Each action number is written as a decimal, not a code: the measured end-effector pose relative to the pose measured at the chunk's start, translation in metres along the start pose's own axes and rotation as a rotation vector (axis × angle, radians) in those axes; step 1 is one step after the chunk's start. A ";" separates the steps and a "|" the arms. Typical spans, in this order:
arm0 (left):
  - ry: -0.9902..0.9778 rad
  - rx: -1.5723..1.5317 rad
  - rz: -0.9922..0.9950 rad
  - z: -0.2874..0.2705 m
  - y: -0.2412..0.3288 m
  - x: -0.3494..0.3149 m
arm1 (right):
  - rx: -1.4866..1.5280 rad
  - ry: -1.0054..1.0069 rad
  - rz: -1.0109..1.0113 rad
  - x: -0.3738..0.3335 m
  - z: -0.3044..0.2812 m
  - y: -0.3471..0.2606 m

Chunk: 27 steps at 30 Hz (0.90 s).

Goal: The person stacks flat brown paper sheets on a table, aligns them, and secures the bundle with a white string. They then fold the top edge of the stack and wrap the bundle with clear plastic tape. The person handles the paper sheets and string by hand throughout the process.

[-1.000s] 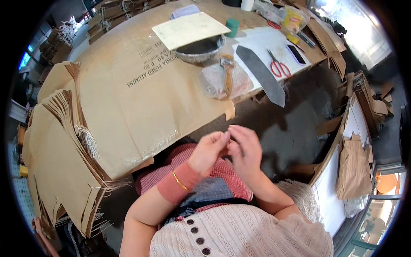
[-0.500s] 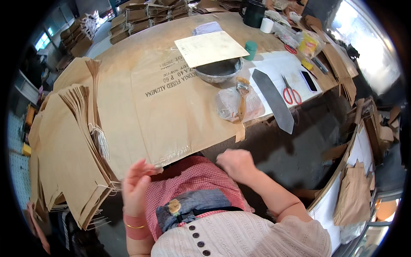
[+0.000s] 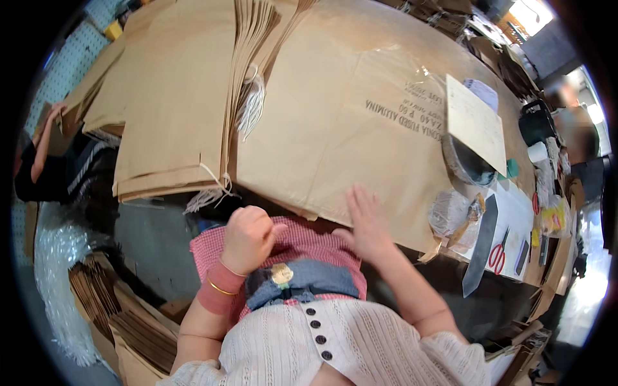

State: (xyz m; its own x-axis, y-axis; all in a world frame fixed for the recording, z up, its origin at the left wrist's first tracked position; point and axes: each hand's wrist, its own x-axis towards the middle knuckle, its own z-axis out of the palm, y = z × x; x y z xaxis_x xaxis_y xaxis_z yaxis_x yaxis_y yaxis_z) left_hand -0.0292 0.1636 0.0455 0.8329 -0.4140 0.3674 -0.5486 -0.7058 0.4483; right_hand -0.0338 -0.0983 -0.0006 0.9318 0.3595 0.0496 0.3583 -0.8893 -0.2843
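A large brown paper bag [image 3: 322,141] with dark print lies flat on the table in front of me. My right hand [image 3: 368,228] is over its near edge, fingers stretched out, with nothing in it; contact with the paper is hard to judge. My left hand [image 3: 248,239] is a loose fist above my lap, thumb out to the side, and nothing shows in it. Beyond it, to the left, a thick stack of flat brown paper bags [image 3: 174,103] lies with its folded edges toward the printed bag. White strings [image 3: 252,106] hang from the stack.
At right are a dark bowl [image 3: 460,162] under a pale board [image 3: 476,122], a brush [image 3: 468,222] on a plastic-wrapped bundle [image 3: 445,212], a grey strip [image 3: 481,248], red-handled scissors [image 3: 497,256] and a phone [image 3: 521,257]. Another person's arm [image 3: 44,138] shows far left. Bundled paper [image 3: 138,328] stands lower left.
The view has turned left, bringing the bag stack nearer the middle. My right hand has gone from curled to outstretched over the bag's edge. My left fingers have curled in.
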 end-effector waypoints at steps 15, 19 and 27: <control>-0.083 0.124 -0.006 0.015 -0.045 0.028 | -0.023 -0.066 -0.305 0.051 0.055 -0.050; -0.253 0.415 0.070 0.058 -0.110 0.054 | -0.045 -0.149 -0.067 -0.013 0.032 -0.010; -0.114 0.415 0.126 0.078 -0.128 0.054 | -0.011 0.196 0.016 -0.042 -0.018 0.030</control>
State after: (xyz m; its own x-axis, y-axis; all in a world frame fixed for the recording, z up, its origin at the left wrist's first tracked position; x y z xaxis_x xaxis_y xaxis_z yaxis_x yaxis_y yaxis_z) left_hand 0.0917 0.1870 -0.0554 0.7768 -0.5559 0.2959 -0.5898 -0.8069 0.0323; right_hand -0.0610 -0.1447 0.0059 0.9304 0.2844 0.2314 0.3431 -0.8979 -0.2758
